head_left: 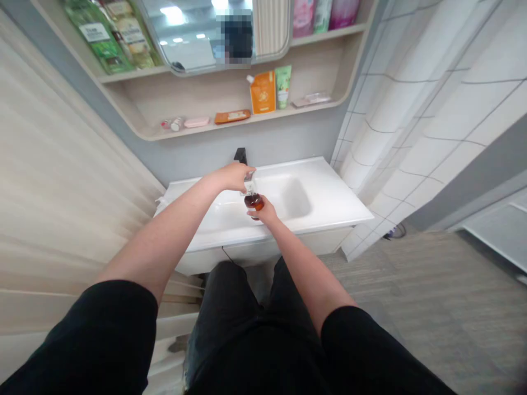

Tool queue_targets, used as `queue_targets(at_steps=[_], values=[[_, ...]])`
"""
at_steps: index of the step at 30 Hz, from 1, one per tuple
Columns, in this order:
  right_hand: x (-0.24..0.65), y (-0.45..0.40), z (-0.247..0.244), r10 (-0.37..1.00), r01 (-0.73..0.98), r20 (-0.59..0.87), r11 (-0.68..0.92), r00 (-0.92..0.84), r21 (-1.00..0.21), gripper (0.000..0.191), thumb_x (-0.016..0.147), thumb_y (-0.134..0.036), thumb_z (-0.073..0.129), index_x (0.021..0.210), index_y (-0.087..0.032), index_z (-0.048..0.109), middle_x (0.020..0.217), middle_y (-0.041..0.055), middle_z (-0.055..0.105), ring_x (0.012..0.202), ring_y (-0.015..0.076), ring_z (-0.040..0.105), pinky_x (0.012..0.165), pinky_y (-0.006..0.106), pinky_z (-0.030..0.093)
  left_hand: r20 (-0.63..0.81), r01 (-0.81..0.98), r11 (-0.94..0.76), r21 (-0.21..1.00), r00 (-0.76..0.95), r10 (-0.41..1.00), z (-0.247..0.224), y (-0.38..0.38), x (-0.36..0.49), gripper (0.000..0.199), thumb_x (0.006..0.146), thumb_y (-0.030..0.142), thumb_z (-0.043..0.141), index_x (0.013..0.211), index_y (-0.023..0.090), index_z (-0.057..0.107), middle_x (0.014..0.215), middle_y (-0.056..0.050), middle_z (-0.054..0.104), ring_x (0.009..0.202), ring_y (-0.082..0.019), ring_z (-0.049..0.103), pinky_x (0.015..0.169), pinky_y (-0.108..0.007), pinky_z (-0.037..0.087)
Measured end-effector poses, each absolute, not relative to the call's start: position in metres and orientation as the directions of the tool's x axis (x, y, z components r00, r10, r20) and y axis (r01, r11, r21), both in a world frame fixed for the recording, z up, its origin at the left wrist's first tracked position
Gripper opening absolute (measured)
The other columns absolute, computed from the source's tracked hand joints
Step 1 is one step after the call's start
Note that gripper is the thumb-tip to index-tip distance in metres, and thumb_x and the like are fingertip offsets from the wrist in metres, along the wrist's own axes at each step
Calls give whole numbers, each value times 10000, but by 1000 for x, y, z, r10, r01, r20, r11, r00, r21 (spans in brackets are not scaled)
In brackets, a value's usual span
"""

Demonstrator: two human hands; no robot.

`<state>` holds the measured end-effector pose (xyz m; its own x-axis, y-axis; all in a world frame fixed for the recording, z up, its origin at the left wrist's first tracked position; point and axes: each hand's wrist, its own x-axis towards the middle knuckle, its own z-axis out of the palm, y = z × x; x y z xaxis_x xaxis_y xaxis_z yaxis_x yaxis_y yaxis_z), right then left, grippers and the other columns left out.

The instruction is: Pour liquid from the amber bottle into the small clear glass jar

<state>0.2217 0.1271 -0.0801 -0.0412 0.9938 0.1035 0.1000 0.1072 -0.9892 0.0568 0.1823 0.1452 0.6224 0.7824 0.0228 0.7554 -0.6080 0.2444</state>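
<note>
Amber bottle (253, 201) partly behind R hand (267, 211). Top-shelf packs (99, 38) cut off by far edge; mirror (206, 38) reflection partly pixelated.

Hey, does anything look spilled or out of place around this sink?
Nothing clearly stands out. The amber bottle is upright, with the left hand at its top and the right hand at its lower part. No spill shows on the white sink. The grey patch in the basin looks like shadow.

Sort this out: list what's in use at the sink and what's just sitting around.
In use: amber bottle, left hand, right hand.

Just sitting: orange bottle, green tube, black faucet, white sink.
</note>
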Motion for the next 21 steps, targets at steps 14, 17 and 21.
queue_targets(at_steps=[14, 17, 21], values=[[222, 123, -76, 988, 78, 144, 148, -47, -986, 829, 620, -318, 976, 1380, -240, 653, 1252, 82, 791, 1038, 282, 755, 767, 375, 709, -25, 752, -638, 163, 650, 760, 154, 188, 75, 750, 469, 216, 998, 1200, 267, 839, 1023, -39, 813, 1053, -309, 725, 968, -321, 501], [222, 123, -77, 990, 67, 126, 130, -55, -989, 818, 634, -331, 960, 1388, -263, 649, 1245, 65, 788, 1007, 269, 757, 740, 368, 710, -6, 756, -630, 179, 641, 768, 153, 187, 73, 771, 472, 230, 1003, 1223, 267, 834, 1072, -45, 819, 1097, -320, 725, 991, -320, 500], [222, 123, -77, 991, 90, 119, 124, -60, -988, 838, 639, -339, 958, 1410, -273, 636, 1258, 56, 786, 1015, 264, 760, 759, 376, 713, -22, 760, -628, 171, 640, 768, 153, 186, 70, 793, 490, 239, 1006, 1260, 262, 819, 1115, -49, 820, 1118, -323, 727, 997, -327, 501]])
